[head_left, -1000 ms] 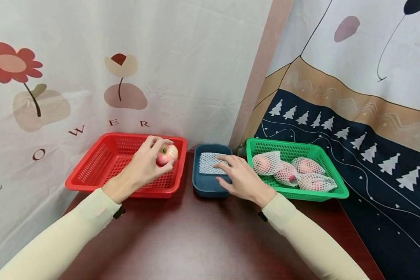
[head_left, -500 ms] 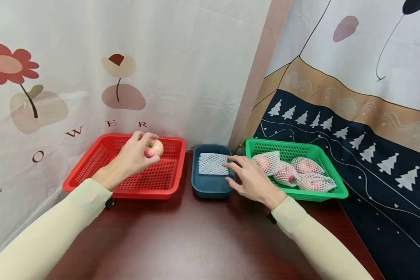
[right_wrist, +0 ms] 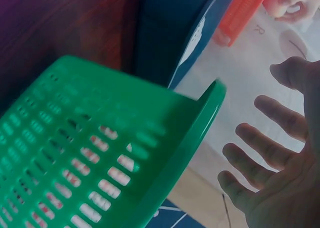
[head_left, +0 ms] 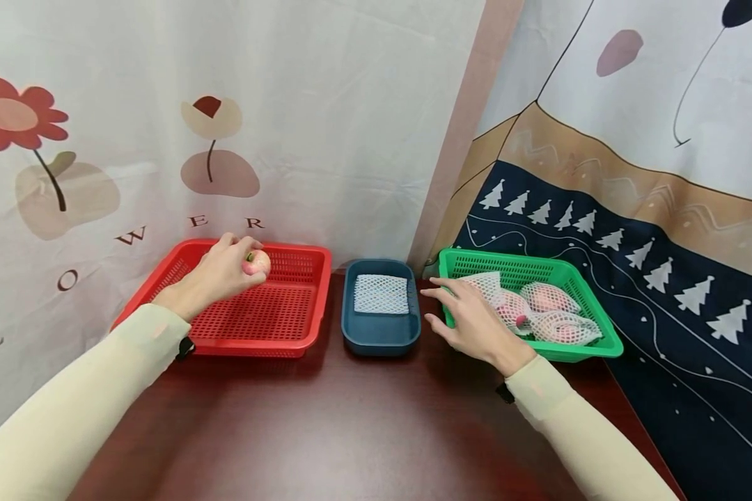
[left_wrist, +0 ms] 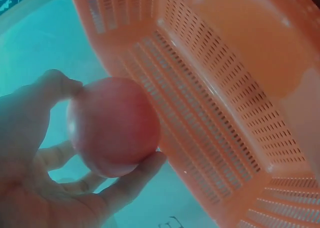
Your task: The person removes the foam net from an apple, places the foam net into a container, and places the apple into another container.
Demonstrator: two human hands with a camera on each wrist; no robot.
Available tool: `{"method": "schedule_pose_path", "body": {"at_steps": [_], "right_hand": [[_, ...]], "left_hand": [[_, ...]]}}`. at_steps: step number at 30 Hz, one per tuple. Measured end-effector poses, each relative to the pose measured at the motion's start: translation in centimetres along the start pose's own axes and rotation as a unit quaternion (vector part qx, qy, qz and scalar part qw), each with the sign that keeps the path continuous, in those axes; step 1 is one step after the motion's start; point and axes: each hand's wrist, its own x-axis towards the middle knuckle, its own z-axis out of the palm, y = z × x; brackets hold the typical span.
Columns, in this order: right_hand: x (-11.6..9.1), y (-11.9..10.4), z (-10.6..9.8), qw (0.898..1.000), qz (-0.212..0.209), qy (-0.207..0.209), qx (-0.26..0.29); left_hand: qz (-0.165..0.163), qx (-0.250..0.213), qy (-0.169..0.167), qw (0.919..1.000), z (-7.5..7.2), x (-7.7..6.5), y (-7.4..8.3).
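My left hand (head_left: 216, 273) grips a red and yellow apple (head_left: 257, 262) over the red basket (head_left: 316, 323). In the left wrist view, thumb and fingers curl round the apple (left_wrist: 116, 128), with the basket wall behind it. My right hand (head_left: 479, 323) hovers with spread, relaxed fingers at the left edge of the green basket (head_left: 611, 341), holding nothing. Inside that basket lie several apples in white foam nets (head_left: 548, 298). Between the baskets stands a dark blue tray (head_left: 382, 337) with a stack of flat white foam nets (head_left: 381, 293) in it.
All the containers stand in a row on a dark red-brown table (head_left: 351, 424). A printed white curtain (head_left: 326, 139) hangs right behind them, and a dark blue tree-patterned cloth (head_left: 664, 306) borders the right side.
My left hand has moved left with the apple, further over the red basket. My right hand has drawn away from the blue tray, rightward to the green basket.
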Motion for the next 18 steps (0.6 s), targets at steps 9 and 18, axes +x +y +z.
{"method": "schedule_pose_path", "body": {"at_steps": [9, 18], "right_hand": [[-1.1, 1.7, -0.5, 1.0, 0.007, 0.018, -0.004], [-1.8, 3.3, -1.2, 1.0, 0.015, 0.025, -0.003]], "left_hand": [[-0.022, 0.016, -0.036, 0.999, -0.5, 1.0, -2.1], [-0.029, 0.041, -0.072, 0.9961, -0.9, 1.8, -3.0]]}}
